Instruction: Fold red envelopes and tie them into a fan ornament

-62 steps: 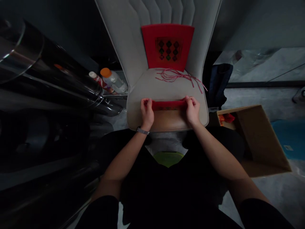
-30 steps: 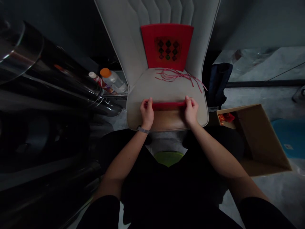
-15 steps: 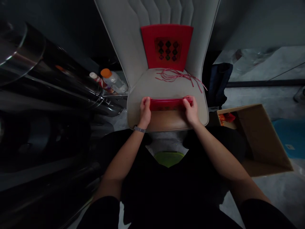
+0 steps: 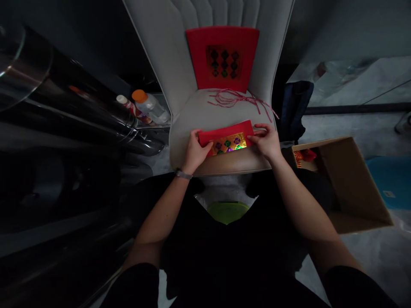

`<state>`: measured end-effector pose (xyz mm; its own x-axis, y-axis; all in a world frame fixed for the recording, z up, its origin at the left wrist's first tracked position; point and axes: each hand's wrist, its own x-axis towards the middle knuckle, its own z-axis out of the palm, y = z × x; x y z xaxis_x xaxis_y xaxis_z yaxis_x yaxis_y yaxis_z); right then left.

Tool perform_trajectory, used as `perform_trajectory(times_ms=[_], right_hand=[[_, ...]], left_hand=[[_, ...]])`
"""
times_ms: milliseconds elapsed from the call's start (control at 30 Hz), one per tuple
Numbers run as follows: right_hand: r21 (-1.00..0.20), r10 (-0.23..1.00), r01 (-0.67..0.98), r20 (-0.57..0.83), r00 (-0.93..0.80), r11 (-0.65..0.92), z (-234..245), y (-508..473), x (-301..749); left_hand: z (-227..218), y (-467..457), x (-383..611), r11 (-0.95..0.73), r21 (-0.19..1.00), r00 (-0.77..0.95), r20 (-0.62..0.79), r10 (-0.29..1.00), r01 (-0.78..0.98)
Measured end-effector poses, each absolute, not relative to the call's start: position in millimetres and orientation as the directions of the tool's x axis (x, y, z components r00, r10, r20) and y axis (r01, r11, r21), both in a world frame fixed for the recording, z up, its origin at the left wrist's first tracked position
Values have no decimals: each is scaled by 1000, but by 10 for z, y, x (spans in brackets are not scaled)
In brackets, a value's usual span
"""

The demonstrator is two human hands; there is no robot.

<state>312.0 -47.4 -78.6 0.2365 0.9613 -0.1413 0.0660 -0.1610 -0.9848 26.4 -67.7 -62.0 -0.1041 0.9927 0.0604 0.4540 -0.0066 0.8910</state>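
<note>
Both my hands hold a red folded paper [image 4: 224, 137] with a gold foil panel of coloured diamonds, tilted on the cream chair seat [image 4: 189, 119]. My left hand [image 4: 194, 156] grips its left end, and my right hand [image 4: 265, 141] pinches its right end. A tangle of thin pink-red strings [image 4: 233, 98] lies on the seat beyond the paper, apart from both hands. Farther up, a red sheet with dark diamond patterns [image 4: 222, 55] leans against the chair back [image 4: 167, 55].
On my left stand a white-capped bottle [image 4: 130, 109], an orange-capped plastic bottle [image 4: 150, 107] and large shiny metal cylinders [image 4: 70, 111]. To the right, an open cardboard box [image 4: 343, 184] holds red and gold tassels [image 4: 303, 156]. A dark cloth [image 4: 293, 111] hangs beside the chair.
The red paper has opened from a narrow strip into a wider, tilted piece, showing its gold foil panel. My right hand has moved right and my left hand down and slightly left.
</note>
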Motion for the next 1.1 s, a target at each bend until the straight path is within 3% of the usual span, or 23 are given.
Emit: perform_trajectory(times_ms=[100, 200, 300, 500, 600, 667, 800, 900, 1000, 1100], right_hand=[[-958, 971, 251, -81, 224, -138, -769, -417, 3056], [-897, 980, 434, 1, 199, -87, -764, -434, 2985], [-852, 983, 519, 40, 180, -61, -745, -498, 2939], [-779, 919, 623, 295, 261, 72, -571, -619, 2941], [-832, 880, 545, 335, 335, 109, -450, -686, 2943], [-886, 896, 454, 276, 347, 97, -384, -746, 2896], [-985, 978, 69, -143, 153, -155, -350, -828, 2669], [-913, 938, -228, -348, -3, -339, -411, -803, 2502], [-888, 944, -351, -329, 32, -298, -483, -737, 2453], [-889, 948, -383, -306, 89, -251, -533, -672, 2481]], left_hand=[[-483, -750, 296, -145, 646, -3, 222, 975, 750], [-368, -840, 299, -351, 456, 301, 181, 936, 818], [-381, -857, 256, -448, 425, 444, 114, 889, 787], [-536, -776, 152, -451, 496, 456, 119, 882, 742], [-536, -787, 176, -454, 501, 415, 194, 889, 737], [-504, -806, 230, -443, 511, 339, 287, 896, 737], [-424, -857, 406, -486, 534, 282, 420, 863, 692], [-399, -910, 563, -542, 522, 364, 409, 837, 659], [-399, -947, 685, -567, 515, 403, 402, 822, 643], [-417, -944, 732, -492, 541, 295, 413, 862, 682]])
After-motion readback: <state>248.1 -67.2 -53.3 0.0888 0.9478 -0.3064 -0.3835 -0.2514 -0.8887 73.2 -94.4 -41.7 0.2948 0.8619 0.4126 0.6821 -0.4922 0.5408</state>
